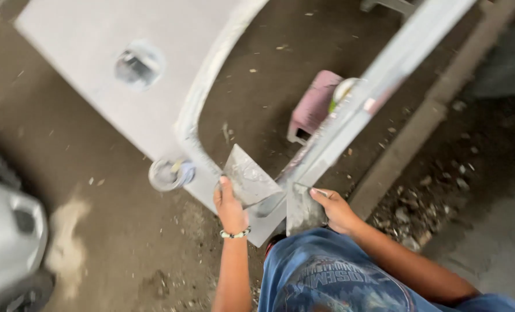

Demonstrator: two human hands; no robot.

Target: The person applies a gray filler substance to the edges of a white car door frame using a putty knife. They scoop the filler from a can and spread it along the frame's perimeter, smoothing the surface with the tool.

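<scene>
My left hand [229, 207] grips a flat metal spreader blade [250, 180] smeared with grey filler, held over the lower corner of a large grey car body panel [95, 63]. My right hand [333, 209] holds a second flat grey blade [302, 211] just beside it, its edge close to the first blade. The panel has a curved pale edge and a round hole [139, 62]. My left wrist wears a beaded bracelet [235, 234].
A long grey metal strip [379, 81] runs diagonally from top right down to my hands. A pink stool [314, 107] and a round tin [344, 89] sit on the dirt floor behind it. An open can [169, 173] stands by the panel. A silver vehicle part [8, 231] is at left.
</scene>
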